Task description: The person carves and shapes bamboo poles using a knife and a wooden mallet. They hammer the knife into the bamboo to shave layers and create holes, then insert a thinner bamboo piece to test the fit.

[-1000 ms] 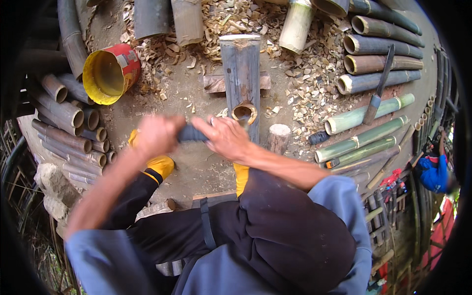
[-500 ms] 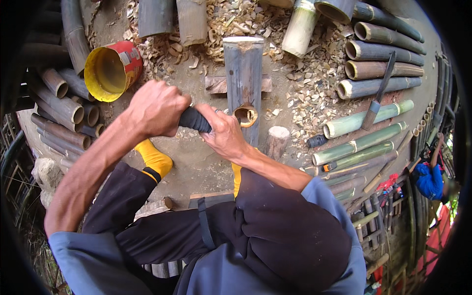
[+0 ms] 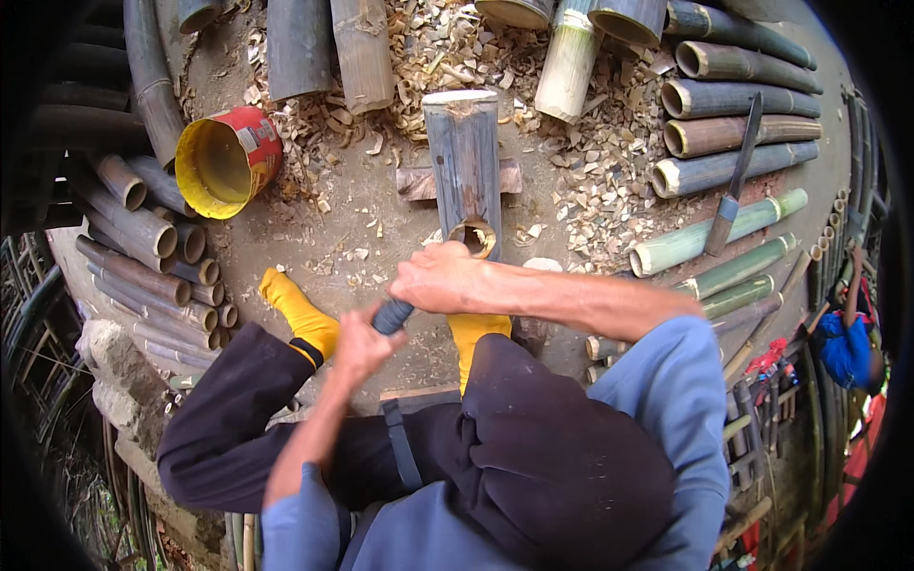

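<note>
A tool's black-wrapped handle (image 3: 392, 316) slants between my two closed hands. My left hand (image 3: 365, 347), somewhat smeared by motion, grips its lower end near my knees. My right hand (image 3: 440, 276) is wrapped round the upper part, right by the round opening (image 3: 473, 234) in a grey bamboo piece (image 3: 464, 157). Whatever blade or head the tool has is hidden. The bamboo lies pointing away from me across a wooden block (image 3: 416, 184). My feet in yellow footwear (image 3: 303, 309) are set on the ground on both sides.
A red and yellow tin (image 3: 217, 167) stands at left, near stacked bamboo tubes (image 3: 143, 233). Pale shavings (image 3: 600, 200) cover the far ground. At right, a long knife (image 3: 738, 176) lies across bamboo lengths (image 3: 714, 233). A person in blue (image 3: 843, 347) is at far right.
Both hands have come down toward me, the left most of all. The handle's slant has turned, and my right forearm now reaches across more levelly, covering part of the stump.
</note>
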Demonstrator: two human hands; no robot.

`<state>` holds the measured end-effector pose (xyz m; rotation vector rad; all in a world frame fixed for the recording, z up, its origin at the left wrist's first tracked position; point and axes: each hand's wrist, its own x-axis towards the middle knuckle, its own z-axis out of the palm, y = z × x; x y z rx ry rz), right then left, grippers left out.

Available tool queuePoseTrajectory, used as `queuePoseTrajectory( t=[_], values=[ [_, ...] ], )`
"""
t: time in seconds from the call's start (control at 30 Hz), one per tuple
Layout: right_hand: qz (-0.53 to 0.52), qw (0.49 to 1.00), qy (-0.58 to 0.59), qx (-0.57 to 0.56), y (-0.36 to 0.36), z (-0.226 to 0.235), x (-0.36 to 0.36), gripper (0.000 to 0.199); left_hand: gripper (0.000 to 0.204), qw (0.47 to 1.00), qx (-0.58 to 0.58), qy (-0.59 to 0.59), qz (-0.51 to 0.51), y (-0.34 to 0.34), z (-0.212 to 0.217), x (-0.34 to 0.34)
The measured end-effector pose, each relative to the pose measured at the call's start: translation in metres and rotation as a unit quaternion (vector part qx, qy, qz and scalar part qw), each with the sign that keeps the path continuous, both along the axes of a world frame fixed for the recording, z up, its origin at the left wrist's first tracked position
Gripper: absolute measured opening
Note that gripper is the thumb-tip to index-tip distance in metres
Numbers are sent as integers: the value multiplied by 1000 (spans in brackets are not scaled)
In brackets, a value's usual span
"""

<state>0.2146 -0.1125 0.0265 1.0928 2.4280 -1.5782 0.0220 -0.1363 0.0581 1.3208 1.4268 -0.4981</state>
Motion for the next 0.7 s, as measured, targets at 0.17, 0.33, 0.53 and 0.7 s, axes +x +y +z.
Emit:
queuePoseTrajectory(
  t=[0.17, 0.33, 0.53, 0.7],
  values=[
    [-371, 927, 42, 42, -12, -2, 0, 23, 15, 881, 164, -36, -442, 140, 26, 46],
    [-287, 956, 36, -52, -11, -2, 13, 21, 22, 912, 214, -96, -336, 102, 9, 33],
    [-140, 989, 37, -31, 6, 9, 10, 16, 30, 993, 9, -24, -115, 64, 6, -5],
    [-601, 790, 121, 31, -4, 6, -10, 31, 15, 737, 242, -114, -621, 197, 26, 105]
  ],
)
